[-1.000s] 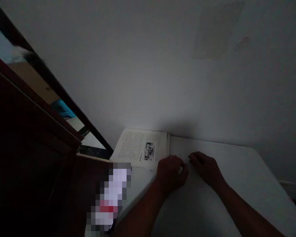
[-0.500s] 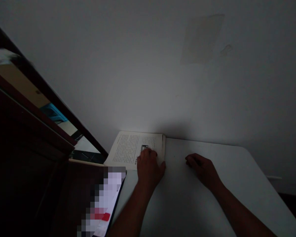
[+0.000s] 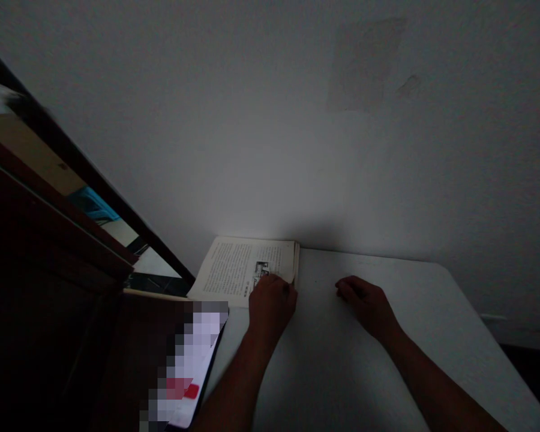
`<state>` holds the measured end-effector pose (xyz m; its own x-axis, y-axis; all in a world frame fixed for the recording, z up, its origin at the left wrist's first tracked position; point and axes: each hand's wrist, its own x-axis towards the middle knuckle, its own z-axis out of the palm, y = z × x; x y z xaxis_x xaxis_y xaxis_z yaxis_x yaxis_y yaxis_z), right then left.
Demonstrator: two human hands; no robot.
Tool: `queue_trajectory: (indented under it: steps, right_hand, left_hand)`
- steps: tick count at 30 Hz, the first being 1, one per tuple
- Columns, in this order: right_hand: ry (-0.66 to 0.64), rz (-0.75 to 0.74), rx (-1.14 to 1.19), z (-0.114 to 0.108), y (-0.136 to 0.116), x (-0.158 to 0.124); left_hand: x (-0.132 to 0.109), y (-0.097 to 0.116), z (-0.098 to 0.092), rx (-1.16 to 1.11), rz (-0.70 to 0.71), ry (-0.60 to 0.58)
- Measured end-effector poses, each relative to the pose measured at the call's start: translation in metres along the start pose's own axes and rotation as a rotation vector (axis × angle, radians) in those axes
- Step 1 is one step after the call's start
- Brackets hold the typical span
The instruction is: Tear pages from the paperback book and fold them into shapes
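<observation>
An open book (image 3: 238, 267) with printed text and a small dark picture lies at the back left of a white table (image 3: 342, 360), against the wall. My left hand (image 3: 270, 303) rests on the book's near right corner, its fingers curled over the page edge. My right hand (image 3: 366, 303) lies on the bare tabletop to the right of the book, knuckles up and fingers loosely curled, holding nothing that I can see. The scene is very dim.
A dark wooden cabinet (image 3: 49, 300) fills the left side. A blurred-out flat object (image 3: 184, 372) with a red mark lies at the table's left edge. A grey wall (image 3: 297, 120) stands right behind the table.
My left hand moved left from beside my right hand onto the book's right corner. My right hand has stayed almost still on the table.
</observation>
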<state>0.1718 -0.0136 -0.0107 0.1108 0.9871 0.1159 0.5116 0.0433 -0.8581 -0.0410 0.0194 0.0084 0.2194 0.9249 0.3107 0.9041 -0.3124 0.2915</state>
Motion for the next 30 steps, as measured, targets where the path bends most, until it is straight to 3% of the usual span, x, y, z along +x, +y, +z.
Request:
queue_trajectory:
  steps: [23,30]
  right_hand:
    - [-0.001,0.012,-0.005,-0.001,-0.006,-0.001]
    - [0.005,0.006,0.005,0.000,-0.003,0.000]
  left_hand:
    - [0.001,0.004,-0.012,-0.186,-0.199,-0.006]
    - [0.001,0.003,-0.013,-0.267,-0.214,0.059]
